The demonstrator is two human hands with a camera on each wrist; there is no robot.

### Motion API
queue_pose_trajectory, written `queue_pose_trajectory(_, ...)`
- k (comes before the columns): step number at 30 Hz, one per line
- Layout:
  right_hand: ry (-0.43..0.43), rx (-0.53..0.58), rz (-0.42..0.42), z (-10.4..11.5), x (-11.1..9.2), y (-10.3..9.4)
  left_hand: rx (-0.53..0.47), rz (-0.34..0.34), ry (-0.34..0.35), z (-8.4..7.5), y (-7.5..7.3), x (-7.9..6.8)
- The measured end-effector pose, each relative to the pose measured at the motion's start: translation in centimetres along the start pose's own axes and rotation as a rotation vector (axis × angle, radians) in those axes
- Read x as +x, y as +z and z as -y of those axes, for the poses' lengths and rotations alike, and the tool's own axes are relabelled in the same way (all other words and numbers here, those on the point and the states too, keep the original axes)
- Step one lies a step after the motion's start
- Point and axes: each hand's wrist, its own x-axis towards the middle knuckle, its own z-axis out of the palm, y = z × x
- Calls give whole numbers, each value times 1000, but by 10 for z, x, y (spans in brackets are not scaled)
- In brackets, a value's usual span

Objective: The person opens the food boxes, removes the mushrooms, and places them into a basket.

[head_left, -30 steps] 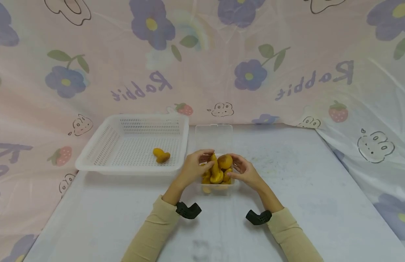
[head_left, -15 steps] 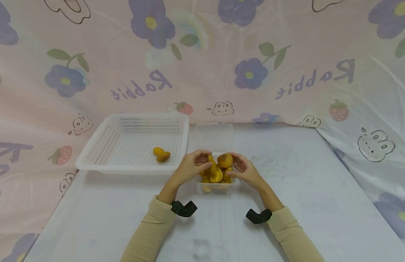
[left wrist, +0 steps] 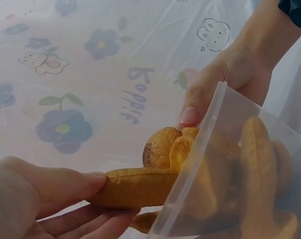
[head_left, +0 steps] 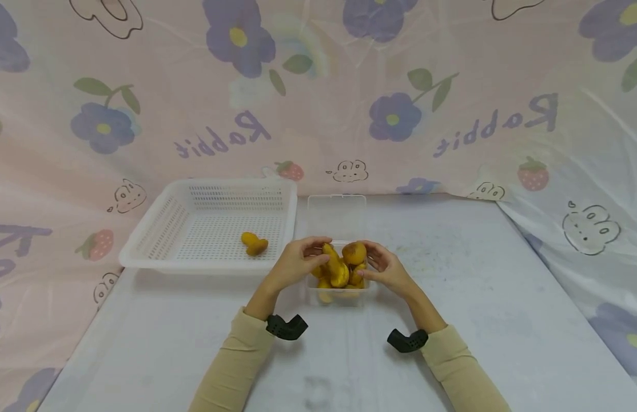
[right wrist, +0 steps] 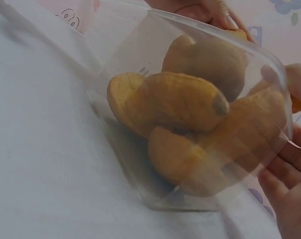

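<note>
Head view: the left hand [head_left: 293, 267] pinches a long mushroom [head_left: 336, 268] slanted over the box [head_left: 335, 290]; the right hand [head_left: 386, 269] curls round the box's three o'clock side, seemingly steadying it. The lid [head_left: 337, 214] is open at twelve, freeing the top; the basket [head_left: 205, 266] sits at ten.

Left wrist view: thumb above, fingers below.

Right wrist view: more mushrooms [right wrist: 175, 104] crowd the box.

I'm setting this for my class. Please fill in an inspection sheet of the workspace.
Surface: white table, faint specks toward the right.
Job's things: clear box, lid open, holding yellow mushroom-like pieces; white basket, similar yellow shape inside.
Clutter: nothing seen.
Hands: left hand pinches a long piece; right hand curves round the box's right side.
Cables: nothing seen.
Surroundings: floral cloth with mirrored "Rabbit" lettering.
</note>
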Motion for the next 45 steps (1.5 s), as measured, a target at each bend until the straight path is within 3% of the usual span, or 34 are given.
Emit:
queue_pose_trajectory(17, -43, 13, -4, -3, -1, 0, -108, -45, -12, -6, -18, 1)
queue_pose_trajectory(38, -26, 4, -3, 0, -1, 0, -209, -141, -37, -26, -74, 2)
queue_pose_trajectory(45, 6, -28, -8, 0, -1, 0, -210, -174, -66, -20, -95, 7)
